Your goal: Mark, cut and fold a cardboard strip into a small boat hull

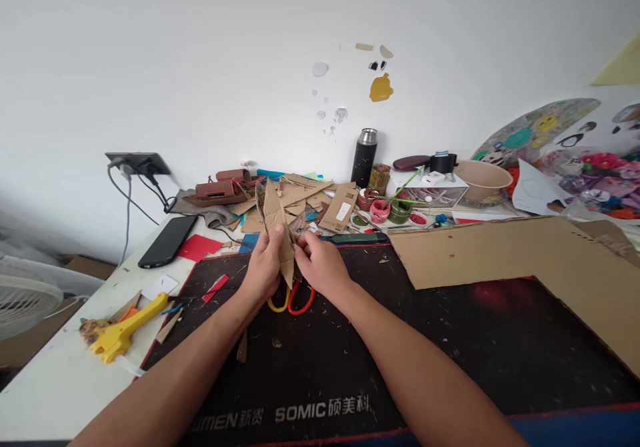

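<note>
A folded, pointed piece of brown cardboard (pixel 275 210) stands upright between my two hands above the dark mat. My left hand (pixel 265 263) is closed round its left side, with the thumb pressed on its face. At its right edge, my right hand (pixel 320 267) has its fingers bent against the cardboard; its fingertips are partly hidden. Scissors with one yellow and one red handle (pixel 301 299) lie on the mat just below the hands, their blades hidden.
A yellow glue gun (pixel 125 330) and a black phone (pixel 167 241) lie at the left. Cardboard scraps (pixel 300 197), a black flask (pixel 365 159) and paint jars (pixel 380 211) stand or lie along the back. A large cardboard sheet (pixel 480 250) covers the mat's right side.
</note>
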Demonstrator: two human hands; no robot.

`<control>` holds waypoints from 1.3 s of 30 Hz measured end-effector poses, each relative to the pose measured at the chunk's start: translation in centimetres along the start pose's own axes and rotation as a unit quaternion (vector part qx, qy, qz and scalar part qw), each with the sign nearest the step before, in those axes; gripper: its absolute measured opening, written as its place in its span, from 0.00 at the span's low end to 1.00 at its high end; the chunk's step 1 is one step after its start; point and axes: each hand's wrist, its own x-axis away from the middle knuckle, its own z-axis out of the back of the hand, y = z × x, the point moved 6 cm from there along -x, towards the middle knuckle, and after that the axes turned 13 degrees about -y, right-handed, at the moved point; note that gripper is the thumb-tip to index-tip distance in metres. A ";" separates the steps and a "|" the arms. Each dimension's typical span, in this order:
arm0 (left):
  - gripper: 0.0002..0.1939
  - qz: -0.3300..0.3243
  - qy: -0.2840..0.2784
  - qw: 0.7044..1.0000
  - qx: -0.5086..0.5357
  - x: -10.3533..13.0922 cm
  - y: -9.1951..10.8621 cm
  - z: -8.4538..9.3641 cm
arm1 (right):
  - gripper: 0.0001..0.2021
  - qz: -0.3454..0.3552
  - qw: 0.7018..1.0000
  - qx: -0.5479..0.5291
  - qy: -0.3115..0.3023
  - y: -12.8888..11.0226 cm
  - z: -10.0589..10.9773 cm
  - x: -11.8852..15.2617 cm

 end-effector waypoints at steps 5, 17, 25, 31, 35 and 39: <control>0.26 0.017 0.057 0.998 0.027 0.1 -0.3 0.3 | 0.06 0.020 0.999 -0.030 0.021 -0.1 -0.1 -0.1; 0.10 0.067 0.159 0.978 0.117 0.9 -0.8 -0.2 | 0.12 0.026 0.996 -0.075 0.043 -0.2 -0.5 -0.2; 0.13 0.102 0.106 0.986 0.079 0.1 -0.5 -0.5 | 0.12 0.008 0.993 -0.110 0.031 -0.3 -0.7 0.1; 0.14 0.120 0.092 0.985 0.081 -0.5 -0.9 -0.3 | 0.12 -0.013 0.992 -0.123 0.026 0.0 -0.9 0.1; 0.13 0.121 0.082 0.983 0.108 -0.4 -1.3 -0.5 | 0.12 -0.018 0.987 -0.159 0.025 0.6 -1.1 0.0; 0.15 0.134 0.093 0.978 0.131 0.4 -1.5 -0.7 | 0.12 -0.024 0.975 -0.220 0.032 0.8 -1.5 0.1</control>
